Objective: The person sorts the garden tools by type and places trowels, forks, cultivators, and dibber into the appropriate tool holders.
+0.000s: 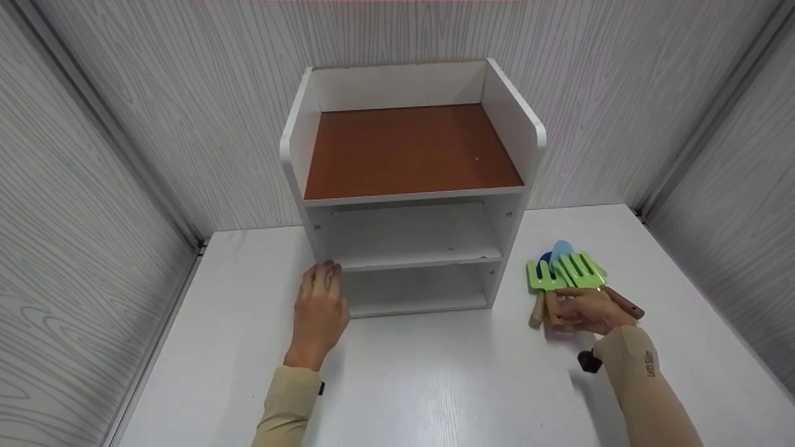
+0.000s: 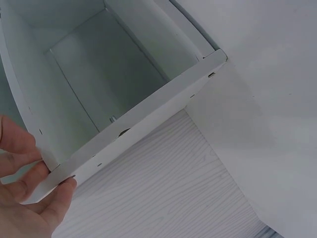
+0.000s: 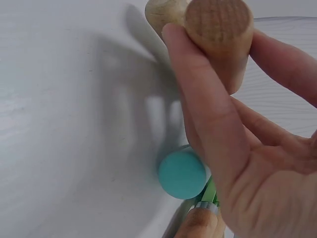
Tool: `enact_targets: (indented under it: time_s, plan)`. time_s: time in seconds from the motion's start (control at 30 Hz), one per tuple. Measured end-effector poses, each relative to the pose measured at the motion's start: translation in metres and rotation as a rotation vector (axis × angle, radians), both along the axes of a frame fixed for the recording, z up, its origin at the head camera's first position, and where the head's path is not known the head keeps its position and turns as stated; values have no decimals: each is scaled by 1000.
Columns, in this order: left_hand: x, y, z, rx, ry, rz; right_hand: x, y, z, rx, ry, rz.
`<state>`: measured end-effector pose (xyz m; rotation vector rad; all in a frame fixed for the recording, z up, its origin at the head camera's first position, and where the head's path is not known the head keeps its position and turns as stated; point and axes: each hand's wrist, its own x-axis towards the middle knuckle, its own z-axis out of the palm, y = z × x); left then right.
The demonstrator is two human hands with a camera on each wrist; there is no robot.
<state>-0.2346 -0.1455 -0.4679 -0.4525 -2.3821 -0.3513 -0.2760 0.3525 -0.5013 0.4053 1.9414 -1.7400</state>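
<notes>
A white shelf unit [image 1: 407, 264] with a brown top board [image 1: 413, 149] stands against the back wall. My left hand [image 1: 320, 310] holds its left side panel; in the left wrist view, thumb and fingers [image 2: 59, 201] pinch the board edge. At the right, my right hand [image 1: 590, 310] grips the wooden handle [image 3: 218, 34] of a green hand fork [image 1: 541, 278]. Beside it lie a second green fork [image 1: 581, 270], a pale wooden handle [image 1: 536, 312] and a brown handle [image 1: 624, 303]. Light blue [image 1: 562, 248] and dark blue tool heads, partly hidden, lie behind the forks.
The shelf unit has two open compartments below its top board, and raised side and back panels around the top. Wood-grain walls enclose the white table [image 1: 435, 385] at the back and both sides. A turquoise rounded end [image 3: 182, 174] shows below the right hand.
</notes>
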Motion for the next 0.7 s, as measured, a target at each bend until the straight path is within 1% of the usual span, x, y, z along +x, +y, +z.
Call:
enact_targets:
  time_s: [0.13,0.2,0.33,0.5,0.7]
  plan:
    - [0,0,0,-2,-8,4,1,-1,1,-12,20,16]
    - [0,-1,1,-3,-3,5,1,-2,1,-26,17,9]
    - [1,0,0,1,10,8,2,-2,4,-26,41,36]
    - [0,0,0,-2,10,11,4,-2,9,-42,101,99]
    - [1,3,-1,-6,9,12,5,-2,13,-42,133,120]
